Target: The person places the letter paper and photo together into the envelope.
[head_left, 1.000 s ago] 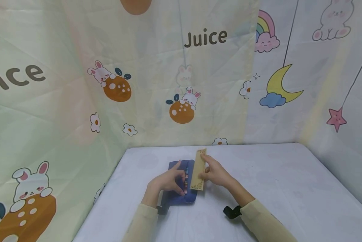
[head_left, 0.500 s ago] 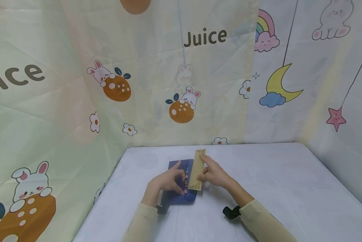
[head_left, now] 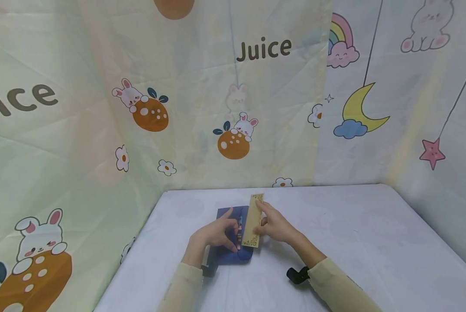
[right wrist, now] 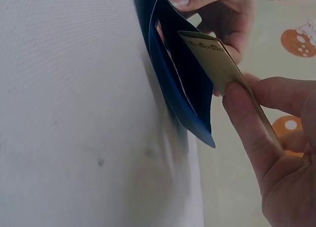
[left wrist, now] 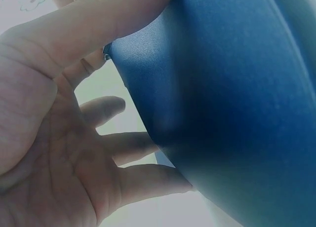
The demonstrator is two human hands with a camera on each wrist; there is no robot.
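In the head view my left hand (head_left: 216, 234) pinches the opened edge of a dark blue envelope (head_left: 238, 257) on the white table. Its mouth gapes toward the right in the right wrist view, where a thin coloured piece (right wrist: 172, 64) shows inside the envelope (right wrist: 173, 99). My right hand (head_left: 277, 223) holds a flat, narrow gold card (head_left: 252, 225) with ornate corners, between thumb and fingers. One end of the card (right wrist: 212, 54) is right at the envelope's mouth; whether it touches cannot be made out. The left wrist view has my thumb (left wrist: 98, 17) against the blue envelope (left wrist: 237, 89).
A white-covered table (head_left: 354, 234) spreads out on both sides of the hands. Behind and beside it hang printed curtains (head_left: 194, 108) with rabbits and fruit. A black wrist-worn device (head_left: 296, 275) sits by the right sleeve (head_left: 342, 284).
My right hand has shifted the gold card slightly left and down, so it covers more of the envelope's right edge. My left hand and the envelope have stayed in place.
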